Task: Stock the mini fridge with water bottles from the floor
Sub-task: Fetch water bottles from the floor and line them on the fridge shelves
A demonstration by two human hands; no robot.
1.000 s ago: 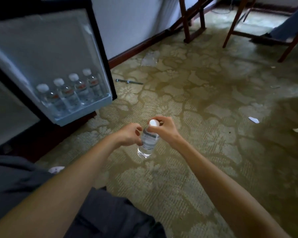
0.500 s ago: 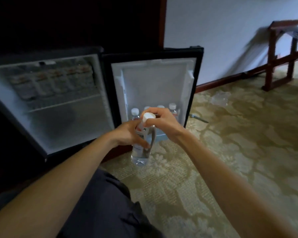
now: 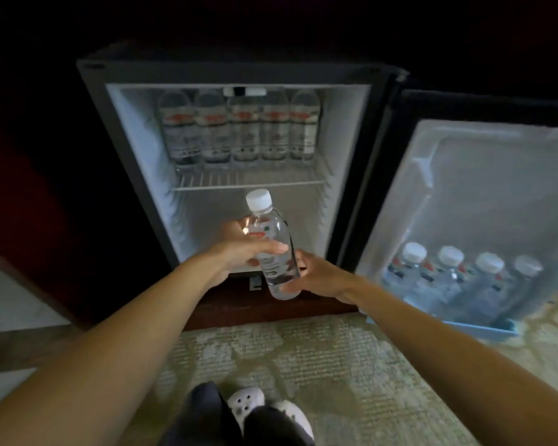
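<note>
Nearly upright, the bottle [image 3: 270,231] points cap-up (leaning left): L hand [image 3: 239,254] grips mid, R hand [image 3: 319,278] holds base.

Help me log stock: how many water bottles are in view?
10. Five bottles on the top shelf, four in the door rack, one held by the left hand and right hand before the fridge. Others may hide behind the shelf row.

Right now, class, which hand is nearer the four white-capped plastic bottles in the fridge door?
Right. The right hand, holding the base of the clear plastic bottle, lies left of the four white-capped door bottles; the left hand grips that bottle's middle, farther left.
</note>
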